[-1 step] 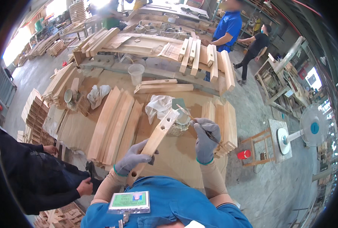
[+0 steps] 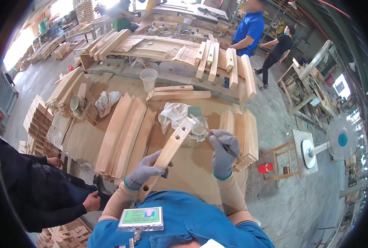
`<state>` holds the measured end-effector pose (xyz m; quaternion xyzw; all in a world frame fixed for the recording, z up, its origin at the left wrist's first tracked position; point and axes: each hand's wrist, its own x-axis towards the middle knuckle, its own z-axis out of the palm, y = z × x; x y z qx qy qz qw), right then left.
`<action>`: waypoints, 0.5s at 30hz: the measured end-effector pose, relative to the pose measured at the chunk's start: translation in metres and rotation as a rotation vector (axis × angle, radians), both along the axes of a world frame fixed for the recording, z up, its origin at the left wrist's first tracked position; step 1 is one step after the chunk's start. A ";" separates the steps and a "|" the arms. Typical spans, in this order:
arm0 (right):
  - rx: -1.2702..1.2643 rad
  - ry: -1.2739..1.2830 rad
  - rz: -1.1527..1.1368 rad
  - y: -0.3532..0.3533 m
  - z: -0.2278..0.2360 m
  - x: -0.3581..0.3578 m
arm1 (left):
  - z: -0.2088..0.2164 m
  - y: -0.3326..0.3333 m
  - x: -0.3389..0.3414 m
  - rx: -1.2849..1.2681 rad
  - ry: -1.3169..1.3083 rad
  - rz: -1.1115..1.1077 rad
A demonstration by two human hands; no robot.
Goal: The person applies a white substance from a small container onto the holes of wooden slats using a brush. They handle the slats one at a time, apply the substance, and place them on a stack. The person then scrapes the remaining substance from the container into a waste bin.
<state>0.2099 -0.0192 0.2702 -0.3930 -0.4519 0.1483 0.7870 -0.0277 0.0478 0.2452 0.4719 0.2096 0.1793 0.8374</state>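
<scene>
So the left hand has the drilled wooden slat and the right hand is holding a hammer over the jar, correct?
Not quite. The head view shows the left hand gripping the drilled wooden slat, but the right hand holds a thin brush, not a hammer, with its tip near the jar.

We see a row of long planks (image 2: 126, 132) lying side by side on the cardboard-covered bench (image 2: 88, 140), left of centre. A white rag (image 2: 172, 115) lies crumpled just right of them, and another rag (image 2: 106, 101) sits farther left. A clear plastic cup (image 2: 148, 78) stands at the far edge of the bench. To the right we find a stack of short boards (image 2: 244, 134). On the floor at right stand a white fan (image 2: 339, 140) and a small red cup (image 2: 266, 168). Far off, a person in a blue shirt (image 2: 248, 29) stands by more timber. At near left, a person in dark sleeves (image 2: 39, 194) bends beside stacked wood blocks (image 2: 37, 122).
</scene>
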 end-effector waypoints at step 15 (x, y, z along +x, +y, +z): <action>-0.012 -0.278 -0.028 0.003 -0.004 0.011 | 0.003 0.001 0.010 0.121 0.057 0.037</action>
